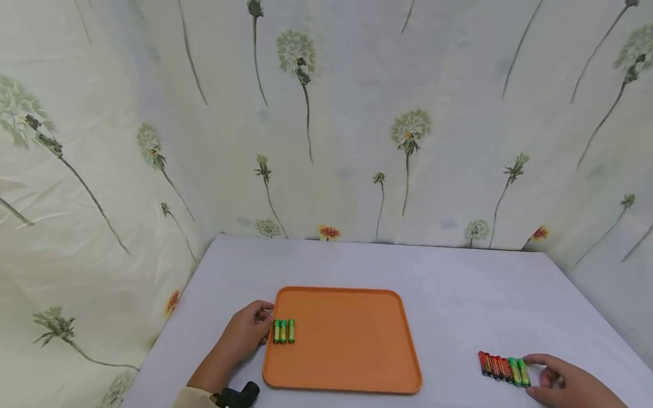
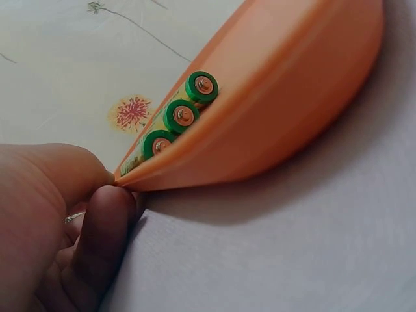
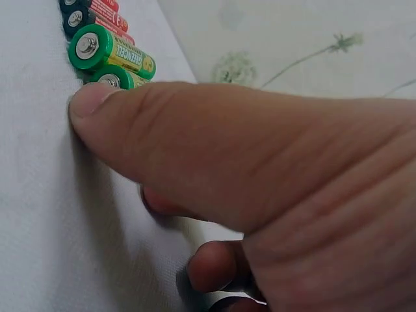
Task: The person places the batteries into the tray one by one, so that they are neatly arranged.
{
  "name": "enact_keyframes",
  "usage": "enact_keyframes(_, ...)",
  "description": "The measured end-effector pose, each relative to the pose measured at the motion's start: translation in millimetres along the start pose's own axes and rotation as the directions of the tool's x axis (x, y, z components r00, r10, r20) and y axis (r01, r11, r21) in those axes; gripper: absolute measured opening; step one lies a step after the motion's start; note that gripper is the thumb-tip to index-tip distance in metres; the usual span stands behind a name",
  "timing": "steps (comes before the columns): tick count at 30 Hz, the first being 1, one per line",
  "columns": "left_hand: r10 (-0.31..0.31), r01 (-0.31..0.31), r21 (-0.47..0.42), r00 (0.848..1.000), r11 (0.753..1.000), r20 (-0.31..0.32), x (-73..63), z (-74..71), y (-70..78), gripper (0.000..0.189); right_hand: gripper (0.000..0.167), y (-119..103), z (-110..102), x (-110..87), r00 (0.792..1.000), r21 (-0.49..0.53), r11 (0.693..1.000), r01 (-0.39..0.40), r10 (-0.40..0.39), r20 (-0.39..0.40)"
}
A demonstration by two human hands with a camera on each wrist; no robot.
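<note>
My left hand (image 1: pixel 248 332) pinches the left rim of an orange tray (image 1: pixel 352 340) between thumb and fingers. Inside the tray, against that rim, three green batteries (image 1: pixel 291 331) lie side by side; the left wrist view shows their terminal ends. On the right, my right hand (image 1: pixel 566 379) has its thumb and index finger at the two ends of the outermost green battery (image 1: pixel 522 372). In the right wrist view the thumb partly covers that battery. Another green battery (image 3: pixel 112 52) lies beside it, followed by several red batteries (image 1: pixel 494 365) in the same row.
A white cloth covers the table (image 1: pixel 449 306), which meets a flower-printed curtain (image 1: pixel 347 141) at the back and sides. Table surface separates the tray from the battery row. A black band with a device (image 1: pixel 237 395) sits on the left wrist.
</note>
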State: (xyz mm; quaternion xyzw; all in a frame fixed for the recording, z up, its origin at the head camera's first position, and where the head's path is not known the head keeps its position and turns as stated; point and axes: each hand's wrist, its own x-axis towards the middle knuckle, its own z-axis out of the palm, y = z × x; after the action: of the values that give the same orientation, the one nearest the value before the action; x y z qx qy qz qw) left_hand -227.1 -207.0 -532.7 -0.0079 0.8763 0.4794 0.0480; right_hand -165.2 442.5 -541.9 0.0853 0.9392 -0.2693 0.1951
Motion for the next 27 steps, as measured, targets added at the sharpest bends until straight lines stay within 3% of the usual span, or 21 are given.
enact_keyframes(8,-0.010,0.010,0.000,1.000,1.000,0.025,-3.2,1.4,-1.7,0.029,0.094,6.4,11.5,-7.5,0.999,0.061,0.998,-0.001,-0.001,0.033)
enact_keyframes(13,-0.019,0.018,0.014,0.999,1.000,0.037,-6.3,4.4,-3.9,0.029,0.087,9.7,18.6,-10.6,0.999,0.021,0.999,0.037,-0.037,0.018)
enact_keyframes(20,-0.003,0.003,0.009,1.000,1.000,0.004,-2.7,-1.2,-2.4,0.029,0.082,-13.1,5.3,-13.4,0.997,-0.073,0.996,0.058,-0.062,-0.050)
enact_keyframes(27,-0.012,0.012,-0.005,1.000,1.000,-0.009,-0.9,-0.6,-1.1,0.030,0.077,-16.2,-5.6,-15.3,0.993,-0.110,0.992,0.060,-0.070,-0.091)
